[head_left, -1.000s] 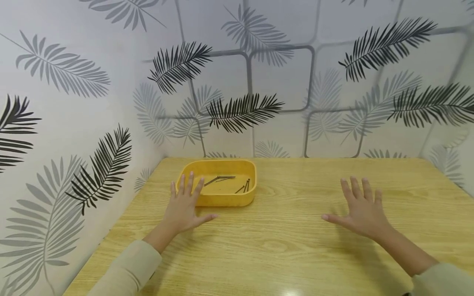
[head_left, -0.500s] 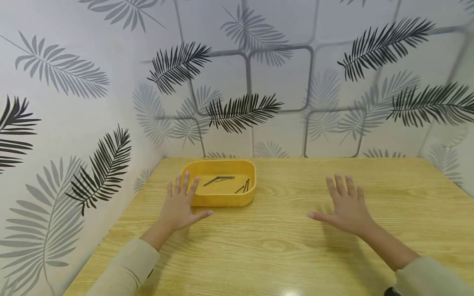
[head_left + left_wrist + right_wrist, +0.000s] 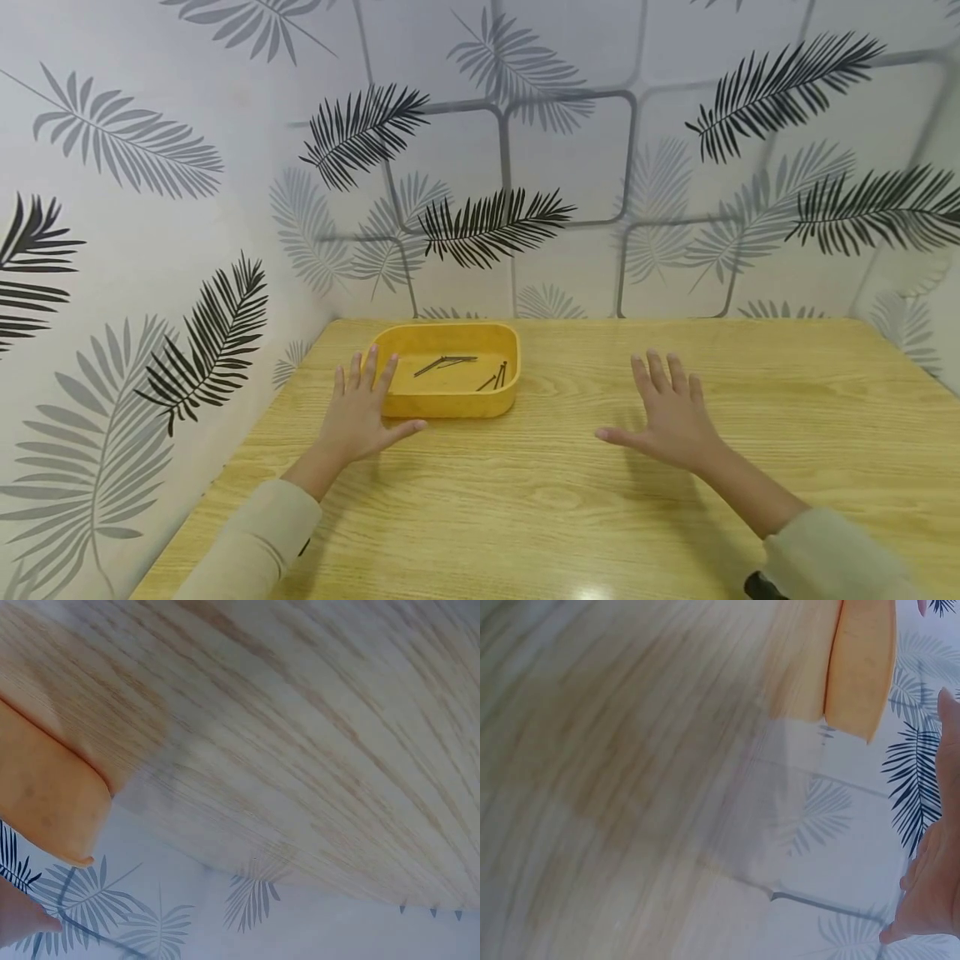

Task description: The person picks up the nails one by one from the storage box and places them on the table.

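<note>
A yellow tray (image 3: 450,402) with rounded corners sits near the table's far left; several thin dark nails (image 3: 459,367) lie inside it. My left hand (image 3: 363,410) hovers palm down with fingers spread, its fingertips in front of the tray's left near corner. My right hand (image 3: 667,407) is also flat and spread, palm down over bare wood to the right of the tray. Neither hand holds anything. The tray's outer wall (image 3: 41,799) shows in the left wrist view, and its edge (image 3: 862,667) in the right wrist view beside my right fingers (image 3: 934,885).
The light wooden table (image 3: 570,500) meets leaf-patterned walls (image 3: 525,167) at the back and on the left, forming a corner behind the tray. Beige sleeves (image 3: 255,546) cover both forearms.
My right hand has slid left, toward the tray. My left hand has drifted slightly left and nearer to me. The tray and nails have not moved.
</note>
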A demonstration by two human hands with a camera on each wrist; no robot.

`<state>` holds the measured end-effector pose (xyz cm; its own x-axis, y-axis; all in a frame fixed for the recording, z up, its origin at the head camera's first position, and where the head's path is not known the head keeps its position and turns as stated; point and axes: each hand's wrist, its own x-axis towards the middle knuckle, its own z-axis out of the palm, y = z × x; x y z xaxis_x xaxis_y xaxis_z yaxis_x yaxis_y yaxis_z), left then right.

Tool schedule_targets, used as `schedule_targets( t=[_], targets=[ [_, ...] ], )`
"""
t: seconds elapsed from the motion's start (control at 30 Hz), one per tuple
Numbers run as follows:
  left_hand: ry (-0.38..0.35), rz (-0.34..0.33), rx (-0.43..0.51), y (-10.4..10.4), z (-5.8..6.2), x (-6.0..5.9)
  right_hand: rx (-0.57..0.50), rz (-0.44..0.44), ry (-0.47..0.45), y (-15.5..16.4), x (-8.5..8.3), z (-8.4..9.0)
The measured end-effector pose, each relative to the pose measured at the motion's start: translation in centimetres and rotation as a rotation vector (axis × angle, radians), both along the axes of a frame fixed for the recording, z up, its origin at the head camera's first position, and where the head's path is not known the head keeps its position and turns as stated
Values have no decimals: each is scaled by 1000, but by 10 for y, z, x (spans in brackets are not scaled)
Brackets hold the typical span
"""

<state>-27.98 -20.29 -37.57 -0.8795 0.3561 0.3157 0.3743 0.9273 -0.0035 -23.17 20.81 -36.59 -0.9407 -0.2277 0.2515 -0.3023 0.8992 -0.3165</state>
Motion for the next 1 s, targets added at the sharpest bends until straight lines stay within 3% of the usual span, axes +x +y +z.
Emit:
schedule_targets(
  t=[0.63,1.0],
  targets=[
    [-56,22,31,-12,0,-7,-30,39,-6,-40,-18,-3],
    [-92,3,62,-16,0,-13,-40,59,-38,-65,-29,-3]
  ],
)
